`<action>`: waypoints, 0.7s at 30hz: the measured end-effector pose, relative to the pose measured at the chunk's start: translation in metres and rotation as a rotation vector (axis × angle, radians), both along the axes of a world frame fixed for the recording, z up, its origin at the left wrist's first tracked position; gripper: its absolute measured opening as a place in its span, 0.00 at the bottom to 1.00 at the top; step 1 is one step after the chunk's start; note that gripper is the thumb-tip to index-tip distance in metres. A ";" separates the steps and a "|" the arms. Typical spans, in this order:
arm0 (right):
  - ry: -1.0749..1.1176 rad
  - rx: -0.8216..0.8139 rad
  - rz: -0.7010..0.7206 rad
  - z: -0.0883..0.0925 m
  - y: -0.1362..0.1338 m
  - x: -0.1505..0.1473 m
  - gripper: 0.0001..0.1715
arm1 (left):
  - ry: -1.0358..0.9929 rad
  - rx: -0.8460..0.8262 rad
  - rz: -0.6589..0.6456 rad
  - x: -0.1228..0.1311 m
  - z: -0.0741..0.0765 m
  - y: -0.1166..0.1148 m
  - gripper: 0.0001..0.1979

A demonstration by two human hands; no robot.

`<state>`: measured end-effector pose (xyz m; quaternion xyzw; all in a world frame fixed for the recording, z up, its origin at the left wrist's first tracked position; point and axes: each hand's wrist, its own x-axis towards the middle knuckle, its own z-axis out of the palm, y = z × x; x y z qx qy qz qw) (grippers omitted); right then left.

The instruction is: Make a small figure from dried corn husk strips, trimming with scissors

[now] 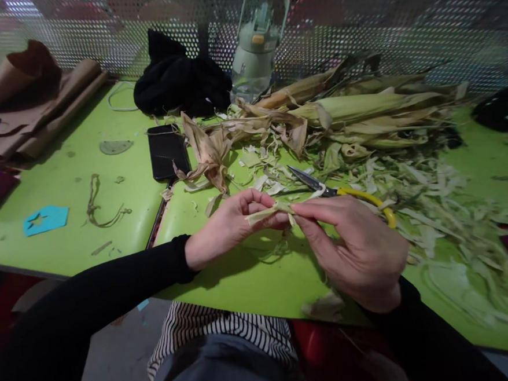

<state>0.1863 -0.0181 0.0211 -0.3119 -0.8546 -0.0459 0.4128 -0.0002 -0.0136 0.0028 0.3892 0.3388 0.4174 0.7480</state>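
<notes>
Between my two hands is a small piece of pale green corn husk (268,214), folded or knotted near its middle. My left hand (234,218) pinches it from the left, with one flat end sticking out past the fingers. From the right, my right hand (356,247) grips the same piece between thumb and forefinger. Just behind the right hand lie scissors (363,201) with yellow handles, their dark blades pointing away to the left. Shredded husk strips (438,212) are scattered right of the hands. A dried brown husk (210,150) rests beyond the left hand.
A pile of corn husks (370,107) spreads along the back. Near it stand a green water bottle (251,63), a bunched black cloth (181,79) and a phone (168,153). Brown paper (43,106) and a blue tag (46,220) lie at left on the green table (123,188).
</notes>
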 end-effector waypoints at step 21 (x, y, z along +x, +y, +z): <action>0.091 -0.130 -0.093 -0.001 -0.004 -0.003 0.12 | 0.347 0.623 0.157 0.000 -0.011 0.000 0.11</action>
